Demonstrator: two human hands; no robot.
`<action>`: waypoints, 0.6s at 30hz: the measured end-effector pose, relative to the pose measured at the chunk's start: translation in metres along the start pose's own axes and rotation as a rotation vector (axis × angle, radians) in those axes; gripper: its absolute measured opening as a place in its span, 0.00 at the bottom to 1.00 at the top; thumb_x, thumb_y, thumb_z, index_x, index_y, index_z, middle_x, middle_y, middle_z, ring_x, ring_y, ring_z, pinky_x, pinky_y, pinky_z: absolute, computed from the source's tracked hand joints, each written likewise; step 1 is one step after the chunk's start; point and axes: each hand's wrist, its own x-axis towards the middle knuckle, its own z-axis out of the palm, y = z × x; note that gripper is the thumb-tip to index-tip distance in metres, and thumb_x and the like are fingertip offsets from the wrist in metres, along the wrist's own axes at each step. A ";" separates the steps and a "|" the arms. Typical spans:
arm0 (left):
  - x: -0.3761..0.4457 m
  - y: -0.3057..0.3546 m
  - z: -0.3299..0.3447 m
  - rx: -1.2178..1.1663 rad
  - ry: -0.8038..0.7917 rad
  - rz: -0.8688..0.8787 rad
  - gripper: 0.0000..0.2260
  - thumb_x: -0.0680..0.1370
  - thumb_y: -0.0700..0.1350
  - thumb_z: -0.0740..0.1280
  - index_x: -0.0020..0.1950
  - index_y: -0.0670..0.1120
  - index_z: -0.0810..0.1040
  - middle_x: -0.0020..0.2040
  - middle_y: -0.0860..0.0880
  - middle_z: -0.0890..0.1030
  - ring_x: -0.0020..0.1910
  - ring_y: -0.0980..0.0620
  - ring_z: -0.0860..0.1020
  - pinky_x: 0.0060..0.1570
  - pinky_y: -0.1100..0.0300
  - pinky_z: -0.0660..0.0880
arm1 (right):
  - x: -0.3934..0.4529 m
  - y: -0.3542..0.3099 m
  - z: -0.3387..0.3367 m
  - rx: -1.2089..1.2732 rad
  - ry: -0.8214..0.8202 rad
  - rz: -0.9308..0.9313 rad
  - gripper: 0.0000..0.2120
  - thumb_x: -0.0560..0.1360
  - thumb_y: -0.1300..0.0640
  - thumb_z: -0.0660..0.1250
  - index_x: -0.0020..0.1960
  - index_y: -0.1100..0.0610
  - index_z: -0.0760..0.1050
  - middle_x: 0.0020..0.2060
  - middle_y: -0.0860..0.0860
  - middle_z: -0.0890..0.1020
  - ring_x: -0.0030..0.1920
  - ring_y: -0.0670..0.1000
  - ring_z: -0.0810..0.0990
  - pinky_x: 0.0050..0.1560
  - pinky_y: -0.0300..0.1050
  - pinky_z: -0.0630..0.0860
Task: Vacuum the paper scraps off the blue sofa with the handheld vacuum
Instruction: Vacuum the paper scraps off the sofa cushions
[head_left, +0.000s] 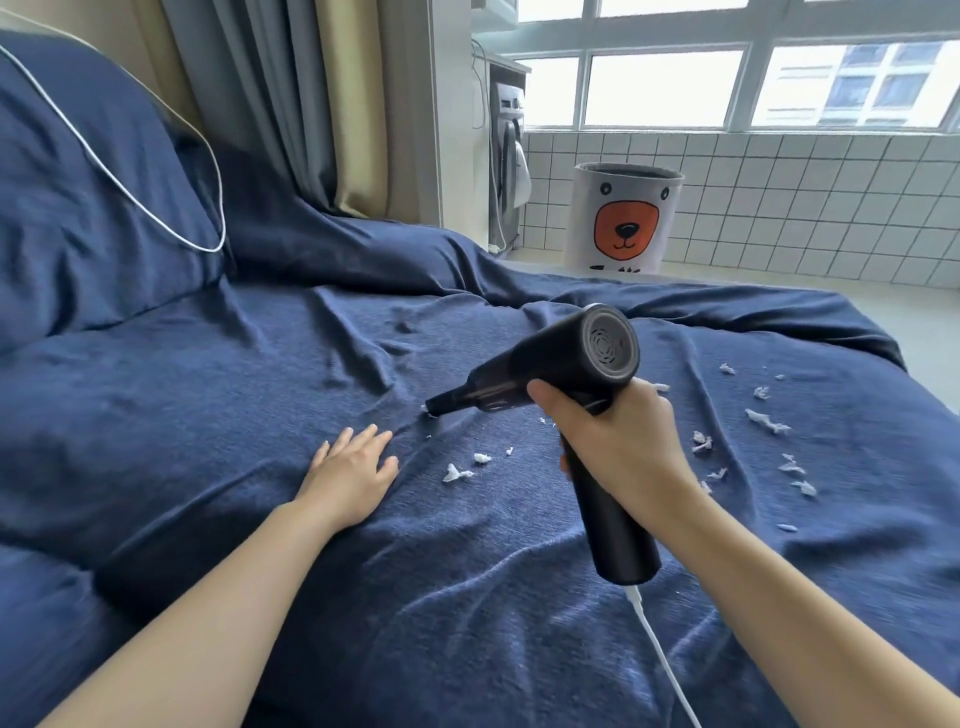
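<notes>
My right hand (618, 447) grips the handle of the black handheld vacuum (561, 364). Its narrow nozzle (439, 406) points left and down, touching the blue sofa cover (234, 395) at a small white scrap. My left hand (353, 467) lies flat on the cover with fingers straight, just left of the nozzle. Several white paper scraps (457, 473) lie between my hands. More scraps (766, 421) are scattered to the right of the vacuum.
A white cable (660, 654) hangs from the vacuum's handle base toward me. Another white cord (130, 197) loops over the blue back cushion at left. A bear-face basket (626, 218) stands on the floor beyond the sofa, by the tiled wall and curtains.
</notes>
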 end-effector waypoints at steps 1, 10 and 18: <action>-0.001 0.000 0.000 -0.003 0.001 0.004 0.23 0.83 0.55 0.50 0.78 0.53 0.56 0.79 0.53 0.53 0.78 0.50 0.49 0.75 0.50 0.45 | -0.002 -0.002 0.001 -0.009 -0.016 -0.012 0.19 0.73 0.45 0.75 0.32 0.55 0.76 0.24 0.53 0.82 0.25 0.48 0.82 0.37 0.42 0.79; 0.003 -0.002 0.001 -0.012 0.010 -0.007 0.23 0.82 0.55 0.51 0.77 0.53 0.58 0.78 0.52 0.55 0.78 0.49 0.50 0.75 0.48 0.46 | -0.010 -0.009 -0.018 -0.033 -0.079 -0.022 0.18 0.73 0.46 0.76 0.33 0.55 0.77 0.25 0.53 0.83 0.25 0.49 0.83 0.32 0.39 0.80; 0.006 0.003 0.002 -0.005 0.048 -0.026 0.22 0.82 0.55 0.53 0.76 0.52 0.61 0.78 0.51 0.58 0.77 0.49 0.52 0.75 0.46 0.48 | -0.017 -0.013 -0.043 0.110 -0.129 0.077 0.17 0.72 0.49 0.77 0.37 0.62 0.79 0.26 0.55 0.81 0.25 0.55 0.83 0.30 0.48 0.82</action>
